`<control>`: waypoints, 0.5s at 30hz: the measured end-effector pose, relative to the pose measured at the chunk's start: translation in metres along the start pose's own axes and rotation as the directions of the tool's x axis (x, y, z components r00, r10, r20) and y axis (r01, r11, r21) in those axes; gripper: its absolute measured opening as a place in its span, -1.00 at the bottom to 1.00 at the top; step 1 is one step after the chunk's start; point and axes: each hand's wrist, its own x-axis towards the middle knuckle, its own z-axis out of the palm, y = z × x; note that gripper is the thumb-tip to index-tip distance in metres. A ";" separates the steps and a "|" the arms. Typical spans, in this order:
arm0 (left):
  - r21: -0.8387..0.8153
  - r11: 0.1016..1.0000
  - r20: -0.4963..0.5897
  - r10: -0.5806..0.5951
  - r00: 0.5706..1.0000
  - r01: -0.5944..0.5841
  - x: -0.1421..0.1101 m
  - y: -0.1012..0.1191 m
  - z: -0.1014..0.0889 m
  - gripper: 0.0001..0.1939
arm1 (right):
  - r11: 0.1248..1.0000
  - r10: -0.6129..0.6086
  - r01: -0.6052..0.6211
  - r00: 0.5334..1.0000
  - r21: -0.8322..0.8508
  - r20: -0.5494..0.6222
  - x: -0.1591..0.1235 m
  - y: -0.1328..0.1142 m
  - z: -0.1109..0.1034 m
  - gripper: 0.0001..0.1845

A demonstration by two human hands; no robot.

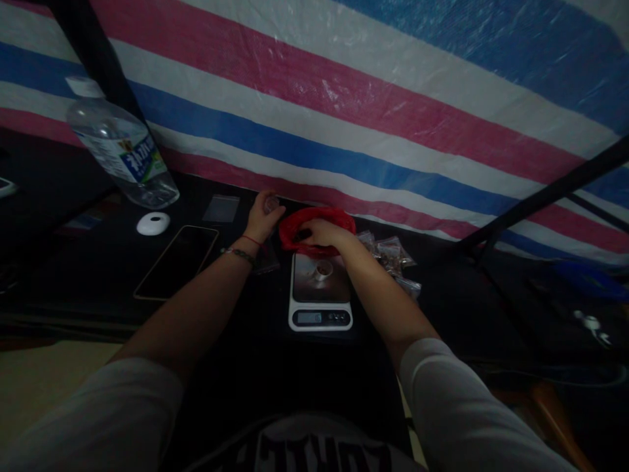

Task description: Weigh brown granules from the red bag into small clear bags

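My left hand (261, 215) is closed around a small clear plastic thing (271, 204), its exact kind unclear in the dim light. My right hand (319, 233) reaches into an opened red plastic bag (346, 220), fingers curled and their tips partly hidden inside. Just in front of the bag stands a white kitchen scale (295, 307) with a metal plate and a lit display too small to read. On its plate sits a small white cup (322, 275) with brownish contents. A small zip bag (268, 261) lies by my left wrist.
Several filled zip bags (390, 252) are piled right of the red bag. To the left lie a phone (177, 262), a white oval case (153, 223) and a flat zip bag (221, 208). A plastic bottle (122, 147) stands behind them. Striped sheeting (314, 131) hangs along the back.
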 end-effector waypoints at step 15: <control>0.004 1.000 0.036 -0.006 0.999 0.006 -0.002 0.002 0.000 -0.51 | 0.999 0.026 -0.027 0.999 0.033 0.020 0.003 -0.008 0.003 -0.68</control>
